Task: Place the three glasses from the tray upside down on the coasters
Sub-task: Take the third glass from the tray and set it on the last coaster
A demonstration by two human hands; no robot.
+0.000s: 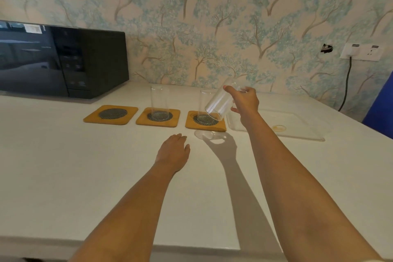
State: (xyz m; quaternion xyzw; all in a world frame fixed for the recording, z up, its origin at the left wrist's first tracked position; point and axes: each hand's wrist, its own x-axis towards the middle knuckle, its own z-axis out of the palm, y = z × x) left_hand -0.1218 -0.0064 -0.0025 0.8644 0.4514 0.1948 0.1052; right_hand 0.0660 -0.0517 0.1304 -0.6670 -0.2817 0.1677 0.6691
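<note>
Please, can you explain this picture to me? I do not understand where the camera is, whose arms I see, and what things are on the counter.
The camera sits on a person's head, looking down at their own arms. The right hand holds a tilted glass in its grip. The left hand rests open on the white counter. Three wooden coasters lie in a row: the left coaster is bare; the middle glass and right glass stand on the others. A clear tray lies to the right, a black microwave behind.

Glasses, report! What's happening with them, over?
Right hand holds third glass, tilted. Left hand flat, empty. Two glasses on coasters; left coaster free. Nothing blocking.
</note>
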